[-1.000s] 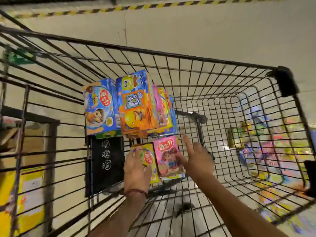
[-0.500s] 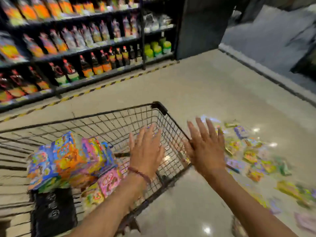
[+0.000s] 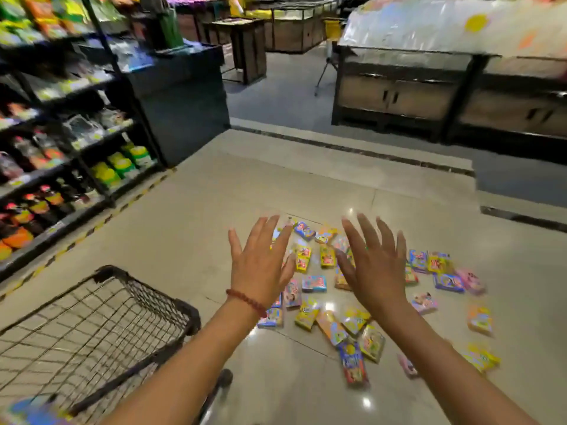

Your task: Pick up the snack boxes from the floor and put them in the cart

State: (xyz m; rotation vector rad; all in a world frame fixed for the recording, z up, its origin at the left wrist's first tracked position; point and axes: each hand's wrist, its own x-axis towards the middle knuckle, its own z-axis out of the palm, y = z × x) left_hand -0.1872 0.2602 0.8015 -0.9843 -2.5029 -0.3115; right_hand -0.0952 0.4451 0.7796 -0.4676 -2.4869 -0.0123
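- Overhead, left hand (image 3: 260, 271) and right hand (image 3: 376, 268) held out, fingers spread wide, holding nothing.
- Below them, snack boxes (image 3: 331, 302) scattered across floor (image 3: 214, 210).
- Beside, at left, wire cart (image 3: 101, 326).

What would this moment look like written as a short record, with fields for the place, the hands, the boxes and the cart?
place: shop aisle with a shiny tiled floor and stocked shelves on the left
left hand: open, fingers spread, holding nothing; bead bracelet on the wrist
right hand: open, fingers spread, holding nothing
snack boxes: many, scattered flat on the floor ahead of both hands
cart: wire basket at lower left; blurred colourful items at its near corner
task state: boxes remain to be picked up
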